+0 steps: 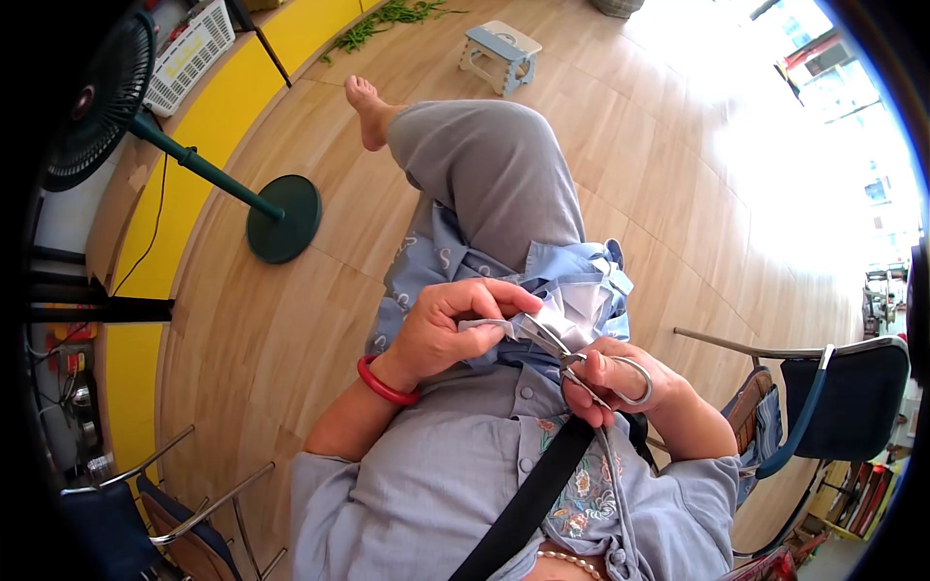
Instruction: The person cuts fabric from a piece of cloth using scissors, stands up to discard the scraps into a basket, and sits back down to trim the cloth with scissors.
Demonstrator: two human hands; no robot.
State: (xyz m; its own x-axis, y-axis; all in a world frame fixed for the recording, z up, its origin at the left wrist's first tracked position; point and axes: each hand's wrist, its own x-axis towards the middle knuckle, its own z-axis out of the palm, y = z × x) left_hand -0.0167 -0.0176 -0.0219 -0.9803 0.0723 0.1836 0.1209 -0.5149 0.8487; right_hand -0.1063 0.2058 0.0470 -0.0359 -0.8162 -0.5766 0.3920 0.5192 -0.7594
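Observation:
My right hand (pixel 625 380) grips a pair of metal scissors (pixel 572 362), thumb and fingers at the handle loops. The blades point up and left, close to the pale cloth at my left fingertips. With fingers pinched, my left hand (pixel 455 327) holds the edge of a light grey-white piece of cloth (pixel 491 326). Shiny white fabric (pixel 572 315) lies bunched just beyond the blades, on blue patterned fabric (pixel 455 247) spread over my lap. Whether the blades are cutting into the cloth is too small to tell.
A green standing fan (pixel 283 219) is at the left, beside yellow cabinet fronts (pixel 223 136). A small folding stool (pixel 500 56) stands ahead on the wooden floor, near green plant stalks (pixel 387 21). Chairs stand at the right (pixel 843 402) and lower left (pixel 111 533).

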